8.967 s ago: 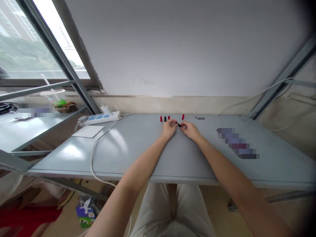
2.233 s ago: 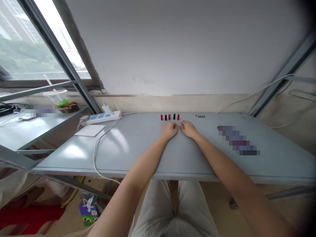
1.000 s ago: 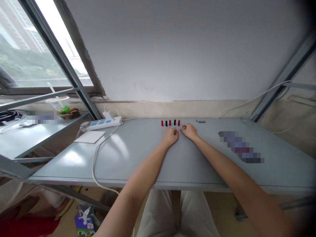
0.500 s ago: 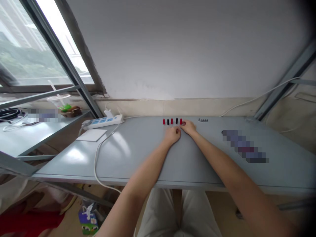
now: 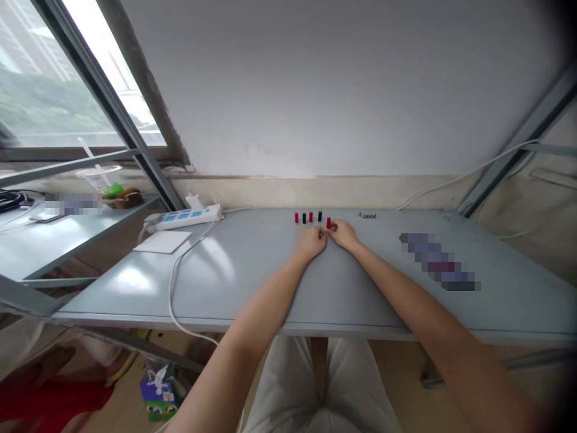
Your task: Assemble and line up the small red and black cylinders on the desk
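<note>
Small upright cylinders in red and black stand in a row at the back of the grey desk (image 5: 252, 288): a red cylinder (image 5: 296, 218), a black cylinder (image 5: 304, 218), a second red cylinder (image 5: 311, 217) and a second black cylinder (image 5: 320, 216). My right hand (image 5: 343, 233) pinches another red cylinder (image 5: 329, 223) at the row's right end, slightly nearer to me than the others. Beside it, my left hand (image 5: 312, 242) rests just in front of the row with its fingers curled together. Whatever may be between those fingers is too small to make out.
Several tiny dark metal pieces (image 5: 369, 216) lie right of my hands. Further right is a blurred-out long object (image 5: 437, 261). On the left are a power strip (image 5: 187, 218), a flat white pad (image 5: 163, 242) and a white cable (image 5: 172, 288) running over the front edge.
The red cylinder at my right fingertips has shifted a little toward me, out of line with the row. My left hand stays close by. The view has tilted slightly.
</note>
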A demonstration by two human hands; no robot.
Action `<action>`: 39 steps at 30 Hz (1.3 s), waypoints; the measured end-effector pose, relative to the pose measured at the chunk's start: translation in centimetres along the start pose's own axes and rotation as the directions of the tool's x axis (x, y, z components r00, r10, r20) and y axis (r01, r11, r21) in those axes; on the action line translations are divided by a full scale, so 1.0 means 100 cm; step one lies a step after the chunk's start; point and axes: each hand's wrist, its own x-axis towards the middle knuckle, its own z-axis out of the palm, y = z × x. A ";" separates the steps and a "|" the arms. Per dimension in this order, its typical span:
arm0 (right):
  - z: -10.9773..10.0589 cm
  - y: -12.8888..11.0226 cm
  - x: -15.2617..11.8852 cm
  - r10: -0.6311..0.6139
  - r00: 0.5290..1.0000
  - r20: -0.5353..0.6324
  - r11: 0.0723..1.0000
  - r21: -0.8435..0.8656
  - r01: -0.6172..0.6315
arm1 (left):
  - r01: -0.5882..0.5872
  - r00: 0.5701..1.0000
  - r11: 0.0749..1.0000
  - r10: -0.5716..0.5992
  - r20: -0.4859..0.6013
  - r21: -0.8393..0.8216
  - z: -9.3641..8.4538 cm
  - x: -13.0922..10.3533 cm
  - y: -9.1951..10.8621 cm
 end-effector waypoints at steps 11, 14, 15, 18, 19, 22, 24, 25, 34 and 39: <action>-0.037 -0.011 -0.024 -0.206 0.975 0.084 0.931 -0.289 0.221 | -0.142 0.983 0.978 0.121 -0.139 -0.153 -0.001 0.001 0.006; -0.041 -0.013 -0.024 -0.201 0.977 0.076 0.916 -0.340 0.215 | -0.121 0.981 0.975 0.089 -0.174 -0.186 0.001 0.004 0.004; -0.042 -0.013 -0.024 -0.196 0.978 0.071 0.912 -0.354 0.208 | -0.105 0.980 0.974 0.067 -0.187 -0.199 0.002 0.005 0.004; -0.041 -0.012 -0.024 -0.171 0.983 0.062 0.909 -0.376 0.181 | -0.060 0.977 0.966 0.006 -0.212 -0.253 0.002 0.006 0.003; -0.040 -0.011 -0.024 -0.163 0.985 0.062 0.911 -0.373 0.175 | -0.055 0.976 0.961 -0.005 -0.215 -0.273 0.002 0.006 0.004; -0.038 -0.010 -0.025 -0.163 0.984 0.071 0.922 -0.345 0.177 | -0.047 0.974 0.950 -0.025 -0.225 -0.309 0.000 0.007 0.004; -0.037 -0.010 -0.025 -0.175 0.981 0.078 0.928 -0.320 0.191 | -0.038 0.972 0.947 -0.040 -0.232 -0.320 -0.002 0.007 0.003; -0.037 -0.010 -0.025 -0.183 0.980 0.081 0.931 -0.306 0.199 | -0.030 0.971 0.945 -0.049 -0.232 -0.326 -0.002 0.007 0.003; -0.036 -0.007 -0.024 -0.107 0.992 0.068 0.938 -0.324 0.124 | -0.010 0.967 0.939 -0.079 -0.242 -0.345 -0.002 0.008 0.002; -0.036 -0.001 -0.021 -0.015 1.000 0.022 0.959 -0.282 0.021 | -0.008 0.967 0.959 -0.065 -0.245 -0.284 -0.001 0.008 -0.001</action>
